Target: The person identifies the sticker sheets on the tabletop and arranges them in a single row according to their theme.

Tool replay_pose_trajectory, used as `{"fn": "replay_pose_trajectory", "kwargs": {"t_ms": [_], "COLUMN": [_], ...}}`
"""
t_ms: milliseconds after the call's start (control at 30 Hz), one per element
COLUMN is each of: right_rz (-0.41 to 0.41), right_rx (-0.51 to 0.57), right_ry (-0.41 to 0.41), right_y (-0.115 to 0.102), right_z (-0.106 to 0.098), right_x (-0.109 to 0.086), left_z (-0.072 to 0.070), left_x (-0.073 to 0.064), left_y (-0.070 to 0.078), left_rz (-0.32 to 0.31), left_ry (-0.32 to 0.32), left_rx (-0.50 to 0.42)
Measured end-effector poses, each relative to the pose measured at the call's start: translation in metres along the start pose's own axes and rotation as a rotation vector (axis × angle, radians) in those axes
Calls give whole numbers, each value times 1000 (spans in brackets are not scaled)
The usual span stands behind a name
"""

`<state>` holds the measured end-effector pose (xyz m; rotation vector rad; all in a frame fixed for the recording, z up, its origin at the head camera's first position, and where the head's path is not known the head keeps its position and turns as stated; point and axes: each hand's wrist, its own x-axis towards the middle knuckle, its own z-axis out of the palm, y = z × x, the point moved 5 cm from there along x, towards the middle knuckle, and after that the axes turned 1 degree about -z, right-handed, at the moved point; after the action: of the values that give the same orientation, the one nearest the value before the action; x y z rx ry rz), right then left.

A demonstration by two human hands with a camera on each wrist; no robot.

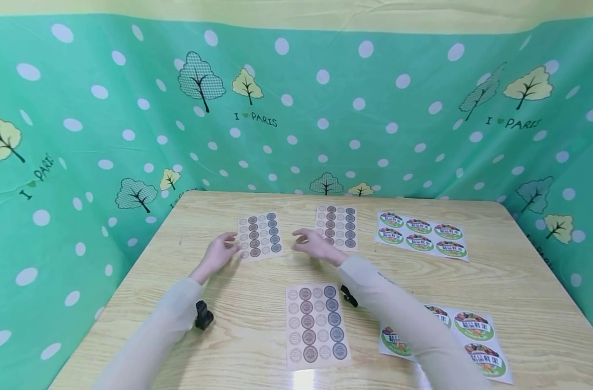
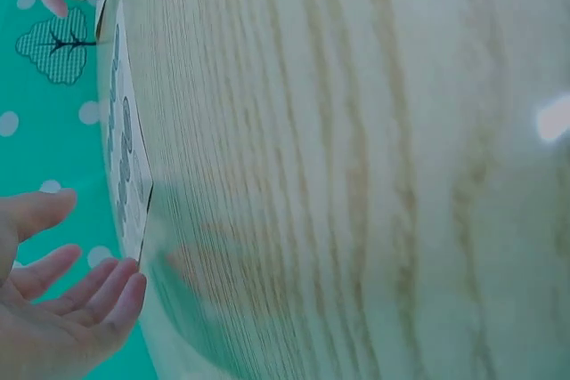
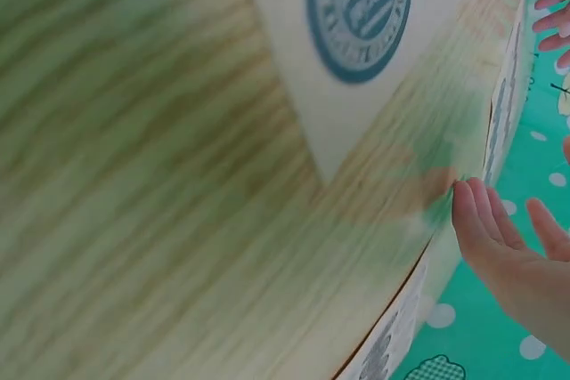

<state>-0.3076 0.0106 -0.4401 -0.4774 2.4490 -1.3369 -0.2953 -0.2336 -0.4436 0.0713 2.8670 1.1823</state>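
A sheet of round stickers [image 1: 259, 236], in brown and grey-blue columns, lies slightly turned at the back left of the table. My left hand [image 1: 219, 253] is at its left edge, fingers relaxed and thumb apart; whether the fingertips touch the paper I cannot tell. On the other side, my right hand [image 1: 315, 244] hovers a short way from the sheet's right edge, fingers loosely bent and holding nothing. Behind that hand, a second round-sticker sheet [image 1: 346, 225] is partly covered. The right wrist view shows the right hand's fingers [image 3: 481, 206] low over the wood.
Closer to me lies a third round-sticker sheet [image 1: 313, 325]. Two white sheets of oval fruit-picture labels are on the right, one at the back [image 1: 421, 236] and one in front [image 1: 486, 346], partly under the right sleeve [image 1: 408, 319]. A green dotted cloth [image 1: 296, 135] hangs behind the table.
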Motion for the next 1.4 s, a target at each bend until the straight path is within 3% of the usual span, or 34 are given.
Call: {"fn": "replay_pose_trajectory", "kwargs": {"t_ms": [500,600,667,833,867,900,933,967,1033,1100,1133,1300,1400], "right_rz": [61,77,85,95,94,89,85,83,75,77,80,101,100], "right_rx": [115,131,138,145,150,153,159,171,186,189,190,188,190], "right_ry": [-1,0,0,-4,-6,-9,-12,-16,-24,-28,-30,-40,-41], "right_y": [-2,-3,-3,-2,-2,-2,-2,-3,-4,-5,-5,-7,-7], "right_z": [18,19,20,24,24,25,26,27,29,30,30,31,32], "right_x": [14,15,17,23,24,25,26,26,26,26,25,26,26], "left_z": [1,7,21,71,76,79,77,70,62,54,52,58,57], "left_x": [3,11,40,140,150,154,147,134,114,96,91,103,98], "left_y": [-2,-18,-63,-223,-238,-244,-232,-210,-176,-147,-139,-160,-154], "left_rz": [-56,-36,9,84,64,52,33,34,-31,-30,-13,91,56], "left_ry": [2,-4,23,74,74,74,68,96,67,44,55,64,14], "left_rx": [-69,-116,-135,-142,-136,-136,-137,-120,-128,-144,-152,-219,-253]}}
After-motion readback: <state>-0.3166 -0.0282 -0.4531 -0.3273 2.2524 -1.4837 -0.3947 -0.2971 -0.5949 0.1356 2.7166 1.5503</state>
